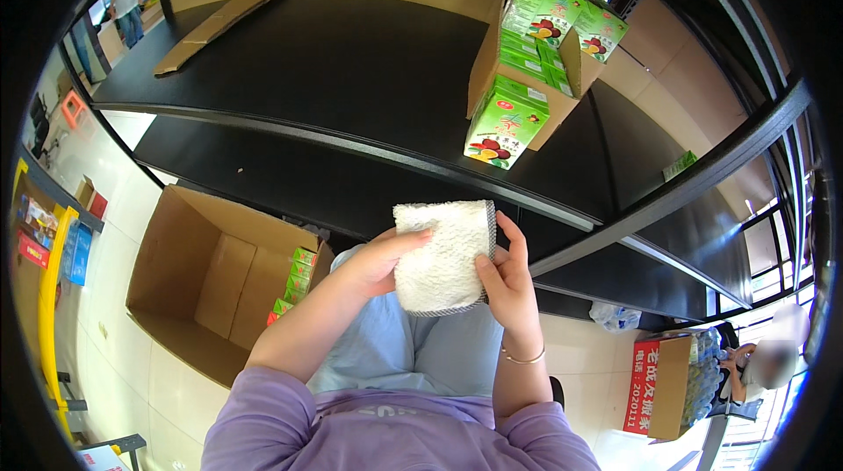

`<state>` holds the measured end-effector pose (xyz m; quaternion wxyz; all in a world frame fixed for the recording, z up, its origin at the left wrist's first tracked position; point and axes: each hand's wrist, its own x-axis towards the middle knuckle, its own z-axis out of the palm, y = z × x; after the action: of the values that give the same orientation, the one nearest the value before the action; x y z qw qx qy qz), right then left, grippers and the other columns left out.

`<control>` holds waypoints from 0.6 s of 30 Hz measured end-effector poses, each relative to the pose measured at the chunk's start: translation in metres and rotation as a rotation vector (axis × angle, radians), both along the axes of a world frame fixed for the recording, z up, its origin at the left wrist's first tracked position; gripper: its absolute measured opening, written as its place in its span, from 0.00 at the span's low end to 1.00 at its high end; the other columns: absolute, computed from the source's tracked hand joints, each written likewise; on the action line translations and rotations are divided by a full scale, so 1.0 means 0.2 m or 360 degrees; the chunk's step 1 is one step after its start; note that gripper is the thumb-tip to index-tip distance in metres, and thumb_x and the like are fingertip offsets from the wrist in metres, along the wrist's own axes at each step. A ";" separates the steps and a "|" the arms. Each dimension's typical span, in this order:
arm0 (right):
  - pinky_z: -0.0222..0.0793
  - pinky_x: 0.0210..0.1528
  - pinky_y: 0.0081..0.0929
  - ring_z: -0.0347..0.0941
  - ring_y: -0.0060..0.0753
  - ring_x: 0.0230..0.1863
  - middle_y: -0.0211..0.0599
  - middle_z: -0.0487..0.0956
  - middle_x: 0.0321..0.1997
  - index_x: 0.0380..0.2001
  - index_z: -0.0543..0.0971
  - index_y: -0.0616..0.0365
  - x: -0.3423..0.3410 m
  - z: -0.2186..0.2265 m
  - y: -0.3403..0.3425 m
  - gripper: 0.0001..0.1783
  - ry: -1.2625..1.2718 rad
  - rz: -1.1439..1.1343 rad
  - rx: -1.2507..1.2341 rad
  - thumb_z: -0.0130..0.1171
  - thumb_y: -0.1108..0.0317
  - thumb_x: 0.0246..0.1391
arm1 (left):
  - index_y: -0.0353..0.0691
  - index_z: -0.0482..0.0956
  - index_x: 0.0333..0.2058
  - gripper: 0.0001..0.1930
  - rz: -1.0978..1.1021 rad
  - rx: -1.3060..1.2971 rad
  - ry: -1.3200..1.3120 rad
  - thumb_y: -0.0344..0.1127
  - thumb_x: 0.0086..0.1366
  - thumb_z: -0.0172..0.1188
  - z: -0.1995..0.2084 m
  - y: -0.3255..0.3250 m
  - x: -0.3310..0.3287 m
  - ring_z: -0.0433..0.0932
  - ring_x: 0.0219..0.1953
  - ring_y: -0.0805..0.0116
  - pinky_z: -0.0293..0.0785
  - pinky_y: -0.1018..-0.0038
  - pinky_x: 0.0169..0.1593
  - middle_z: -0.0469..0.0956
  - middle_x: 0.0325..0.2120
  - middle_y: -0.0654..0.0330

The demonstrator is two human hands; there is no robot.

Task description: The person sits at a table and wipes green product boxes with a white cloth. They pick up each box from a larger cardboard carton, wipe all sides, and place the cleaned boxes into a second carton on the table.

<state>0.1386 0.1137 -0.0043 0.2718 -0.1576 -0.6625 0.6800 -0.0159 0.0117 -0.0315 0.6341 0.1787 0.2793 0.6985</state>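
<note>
A folded white terry cloth (443,256) with a dark checked edge is held up in front of my lap. My left hand (386,258) grips its left side, thumb on top. My right hand (509,273) pinches the right edge, its thumb on the front and the index finger raised beside the corner. The fingers behind the cloth are hidden. Beyond the cloth, on the black shelf (351,58), a green drink carton box (507,122) with fruit pictures leans against an open cardboard box (562,111) of similar green boxes.
A large open cardboard box (189,269) with several small green packs (299,273) stands on the floor at my left. A flat cardboard strip (219,29) lies on the shelf. At the far right, a person (755,366) is beside a red-and-brown carton (659,388) of bottles.
</note>
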 end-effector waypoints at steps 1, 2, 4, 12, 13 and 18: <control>0.64 0.44 0.20 0.68 0.23 0.43 0.43 0.71 0.44 0.57 0.47 0.65 -0.01 0.00 -0.01 0.32 -0.0016 -0.0025 0.0064 0.49 0.77 0.52 | 0.33 0.63 0.51 0.26 0.0012 -0.0048 -0.0020 0.41 0.57 0.54 0.00 0.00 0.00 0.70 0.48 0.60 0.65 0.66 0.51 0.69 0.46 0.51; 0.64 0.45 0.21 0.68 0.24 0.43 0.43 0.71 0.44 0.57 0.49 0.65 -0.01 -0.01 0.00 0.32 -0.0038 -0.0035 0.0101 0.50 0.76 0.51 | 0.33 0.63 0.50 0.26 -0.0003 -0.0059 -0.0023 0.41 0.57 0.54 0.00 0.00 0.00 0.70 0.47 0.61 0.66 0.66 0.51 0.70 0.46 0.51; 0.64 0.46 0.22 0.68 0.24 0.44 0.43 0.70 0.46 0.56 0.51 0.65 -0.02 -0.03 0.01 0.32 -0.0082 -0.0059 0.0181 0.52 0.75 0.50 | 0.33 0.64 0.50 0.25 -0.0038 -0.0076 -0.0031 0.41 0.57 0.54 0.00 0.00 0.00 0.71 0.47 0.61 0.66 0.66 0.50 0.70 0.46 0.52; 0.66 0.45 0.24 0.70 0.27 0.42 0.39 0.74 0.42 0.45 0.68 0.67 0.03 -0.11 0.07 0.20 0.0169 0.0116 -0.0643 0.55 0.77 0.47 | 0.35 0.65 0.50 0.23 -0.0130 -0.0169 0.0413 0.43 0.61 0.51 -0.01 0.02 0.03 0.72 0.44 0.68 0.67 0.71 0.48 0.71 0.43 0.57; 0.66 0.45 0.24 0.71 0.28 0.41 0.39 0.75 0.41 0.44 0.68 0.67 0.03 -0.11 0.07 0.19 0.0220 0.0038 -0.0674 0.55 0.77 0.47 | 0.35 0.65 0.49 0.23 -0.0102 -0.0184 0.0520 0.44 0.61 0.51 -0.02 0.03 0.03 0.72 0.43 0.70 0.67 0.73 0.47 0.72 0.43 0.58; 0.65 0.47 0.27 0.70 0.32 0.45 0.40 0.73 0.44 0.46 0.67 0.66 0.09 -0.25 0.08 0.22 0.0233 -0.0121 -0.0971 0.56 0.75 0.45 | 0.35 0.71 0.38 0.16 -0.0021 -0.0372 0.0999 0.42 0.59 0.54 -0.09 0.08 0.07 0.70 0.29 0.79 0.67 0.80 0.31 0.74 0.28 0.64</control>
<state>0.1560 0.1289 -0.0535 0.2841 -0.2073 -0.4004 0.8462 -0.0025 0.0275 -0.0497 0.5378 0.3129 0.5381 0.5686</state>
